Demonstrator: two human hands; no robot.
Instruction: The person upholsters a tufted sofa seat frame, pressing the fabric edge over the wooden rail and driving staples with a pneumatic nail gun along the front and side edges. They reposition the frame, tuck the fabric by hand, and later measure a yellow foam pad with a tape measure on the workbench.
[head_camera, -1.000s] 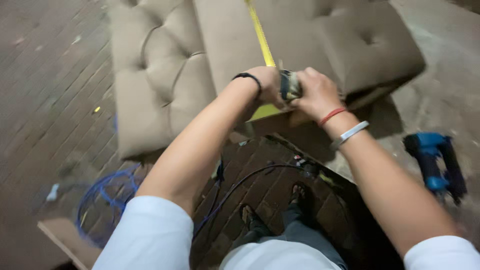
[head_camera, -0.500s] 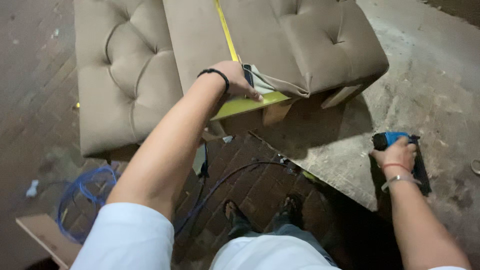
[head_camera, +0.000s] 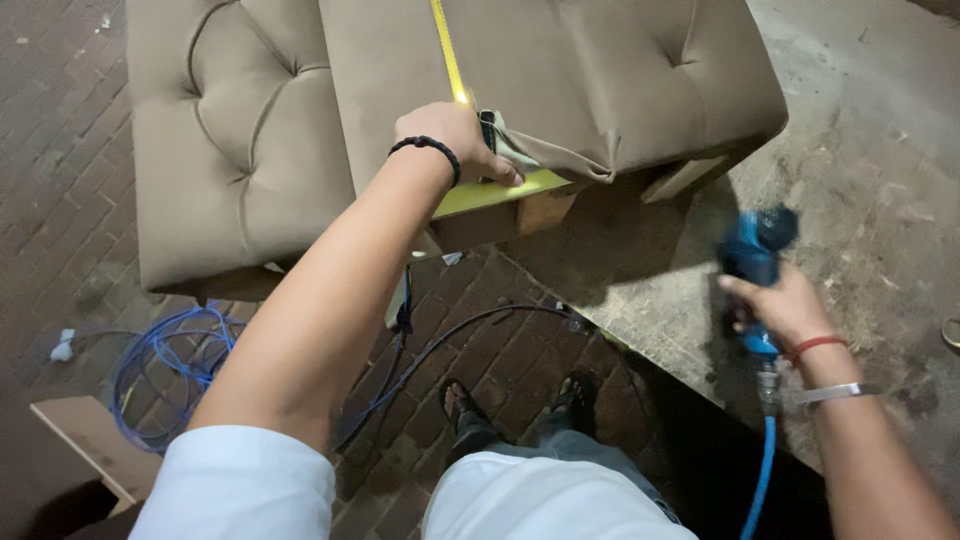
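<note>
While the left hand (head_camera: 455, 140) pins fabric (head_camera: 545, 150), the right hand (head_camera: 775, 305) grips an upright staple gun (head_camera: 755, 265).

Tufted cushion (head_camera: 560, 90) showing plain beige-brown, diamond-buttoned pattern. Second cushion (head_camera: 235, 150) matching same tan. Tape measure (head_camera: 448, 55) running bright yellow. Staple gun (head_camera: 755, 260) showing blue, black trim; air hose (head_camera: 762, 470) bright blue. Coiled hose (head_camera: 165, 370) lying blue over brick floor (head_camera: 55, 110), reddish-brown herringbone.
</note>
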